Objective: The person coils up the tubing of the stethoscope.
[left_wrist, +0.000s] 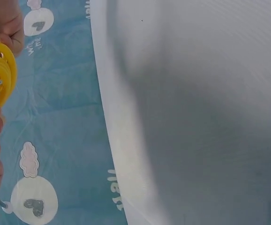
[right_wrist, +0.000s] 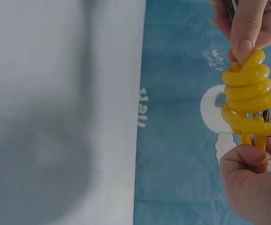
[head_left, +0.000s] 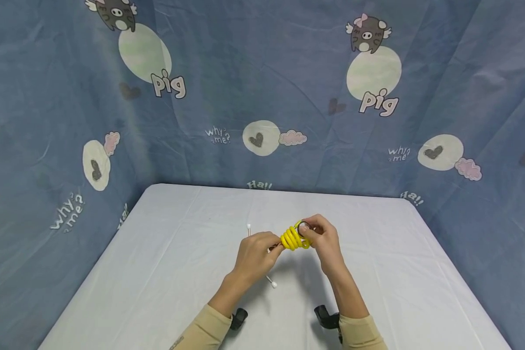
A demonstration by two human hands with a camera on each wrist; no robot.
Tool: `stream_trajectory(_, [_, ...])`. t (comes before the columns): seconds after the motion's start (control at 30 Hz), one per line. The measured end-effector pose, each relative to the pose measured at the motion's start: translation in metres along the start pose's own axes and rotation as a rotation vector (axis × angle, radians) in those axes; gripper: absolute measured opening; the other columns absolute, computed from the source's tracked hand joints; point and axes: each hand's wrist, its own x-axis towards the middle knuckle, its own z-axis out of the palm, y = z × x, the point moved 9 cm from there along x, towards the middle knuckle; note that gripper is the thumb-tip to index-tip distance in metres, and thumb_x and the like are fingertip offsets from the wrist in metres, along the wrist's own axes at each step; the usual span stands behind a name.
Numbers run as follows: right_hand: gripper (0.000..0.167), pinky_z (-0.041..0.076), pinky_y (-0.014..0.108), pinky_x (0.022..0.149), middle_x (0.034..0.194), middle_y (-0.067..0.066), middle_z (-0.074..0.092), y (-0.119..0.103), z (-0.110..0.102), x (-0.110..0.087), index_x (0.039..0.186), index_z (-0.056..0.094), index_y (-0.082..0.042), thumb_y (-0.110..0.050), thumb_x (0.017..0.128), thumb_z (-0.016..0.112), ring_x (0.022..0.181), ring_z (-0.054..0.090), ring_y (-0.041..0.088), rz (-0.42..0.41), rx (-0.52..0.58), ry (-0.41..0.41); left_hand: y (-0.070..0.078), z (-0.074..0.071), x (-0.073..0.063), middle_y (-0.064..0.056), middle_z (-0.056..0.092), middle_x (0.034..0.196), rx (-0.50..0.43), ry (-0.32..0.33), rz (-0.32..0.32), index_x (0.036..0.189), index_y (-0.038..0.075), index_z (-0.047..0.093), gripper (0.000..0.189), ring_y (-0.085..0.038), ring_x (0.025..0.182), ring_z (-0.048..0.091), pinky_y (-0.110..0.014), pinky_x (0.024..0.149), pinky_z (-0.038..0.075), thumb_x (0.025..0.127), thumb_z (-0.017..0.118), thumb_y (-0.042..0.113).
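A stethoscope with yellow tubing point(head_left: 292, 239) is held above the table between two hands. The tubing is wound into several tight coils, seen closest in the right wrist view point(right_wrist: 250, 89). At the coil's left end, the left hand point(head_left: 254, 255) grips the metal ear tubes and touches the tubing. White eartips point(head_left: 274, 285) stick out on either side of that hand. The right hand point(head_left: 327, 245) pinches the round chestpiece point(head_left: 304, 227) and the tubing's other end. Part of the chestpiece is hidden by the thumb. In the left wrist view, the fingers lie at the left edge.
A white-covered table point(head_left: 157, 272) lies beneath the hands. Blue printed cloth point(head_left: 280, 87) hangs behind and along the sides. Black wrist mounts point(head_left: 327, 318) project inward near both beige sleeves point(head_left: 362, 330).
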Motion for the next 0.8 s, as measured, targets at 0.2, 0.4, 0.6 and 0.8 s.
stream_trajectory(0.2, [0.016,0.052,0.031,0.072,0.098,0.011,0.059,-0.001,0.001,0.0,0.103,0.067,0.001,-0.01,0.093,0.063,0.085,0.059,0.021,-0.003,0.064,-0.013,0.002,-0.001,0.002,0.015,0.067,0.07,0.012,0.006,0.011,0.072,0.022,0.072,0.013,0.002,0.062,0.055,-0.012,0.055,0.042,0.082,0.08,0.017])
stream_trajectory(0.4, [0.021,0.051,0.025,0.069,0.097,0.006,0.051,0.004,0.001,0.0,0.114,0.064,-0.003,-0.004,0.093,0.06,0.084,0.054,0.017,0.036,0.133,-0.021,0.006,-0.002,0.003,0.014,0.066,0.068,0.016,0.007,0.033,0.071,0.022,0.07,0.015,0.002,0.06,0.053,-0.012,0.054,0.041,0.081,0.08,0.017])
stream_trajectory(0.6, [0.028,0.048,0.022,0.064,0.091,0.004,0.043,0.008,0.0,0.0,0.121,0.06,-0.007,-0.002,0.093,0.062,0.08,0.048,0.014,0.05,0.138,0.007,0.006,-0.002,0.002,0.014,0.066,0.069,0.02,-0.002,0.033,0.072,0.022,0.071,0.014,0.002,0.06,0.054,-0.012,0.055,0.041,0.081,0.08,0.017])
stream_trajectory(0.8, [0.022,0.045,0.021,0.062,0.091,0.004,0.047,0.013,-0.004,-0.002,0.116,0.062,-0.004,-0.008,0.095,0.064,0.077,0.051,0.013,0.056,0.148,0.069,0.004,0.0,0.002,0.014,0.067,0.07,0.035,-0.026,0.023,0.074,0.022,0.072,0.012,-0.001,0.061,0.058,-0.014,0.056,0.043,0.084,0.078,0.019])
